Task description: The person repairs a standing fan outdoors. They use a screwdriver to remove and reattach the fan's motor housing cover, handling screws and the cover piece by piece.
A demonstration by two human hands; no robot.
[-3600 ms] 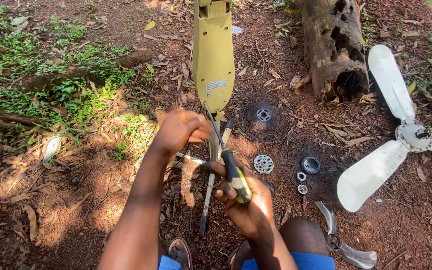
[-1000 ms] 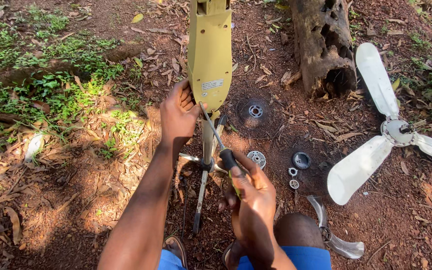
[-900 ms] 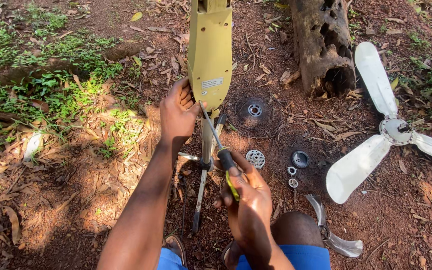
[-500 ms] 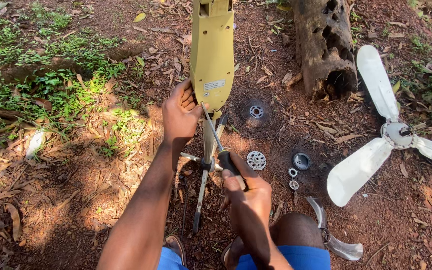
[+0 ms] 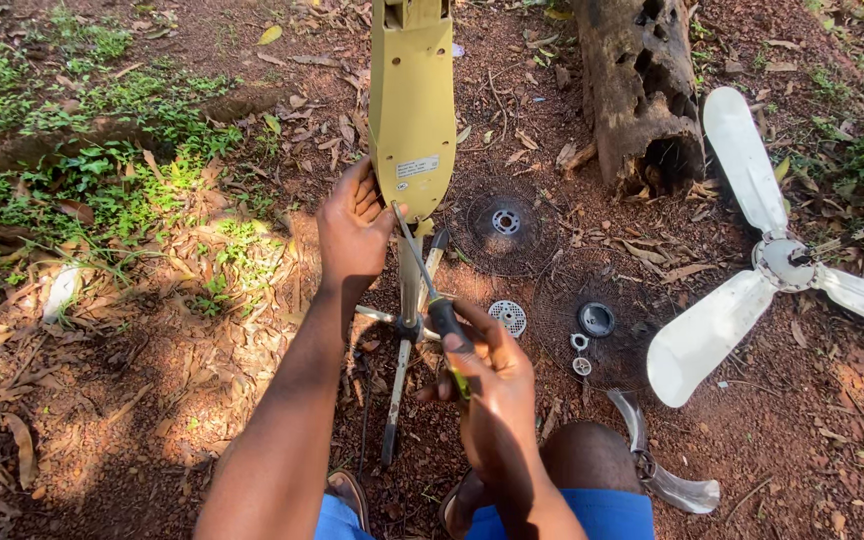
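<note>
Outdoors, the right hand [image 5: 492,385] was closed around the handle of a screwdriver [image 5: 430,290], its thin shaft slanting up to the lower end of a yellow housing [image 5: 411,100]. The left hand [image 5: 352,230] was cupped against that lower end from the side, fingers curled on its edge, bracing it. The housing lay lengthwise on the ground [image 5: 102,400], reaching away toward the top of the view, and a metal stand [image 5: 402,340] with thin legs ran out from beneath it toward the person's knees.

Judging by the parts spread about, the stripping-down looked well advanced. A white three-bladed fan [image 5: 782,270] lay off to the right, apart from the housing. Two round wire grilles [image 5: 504,222] rested on the dirt between, with a small perforated disc [image 5: 508,317], a dark cap [image 5: 596,319] and two little rings [image 5: 580,352] just beside them. A curved metal piece [image 5: 657,455] lay near the right knee. What seemed left was the fastening at the housing's lower end, where the tip sat; whether it was loose could not be told. A rotted log [image 5: 642,90] stood behind.
</note>
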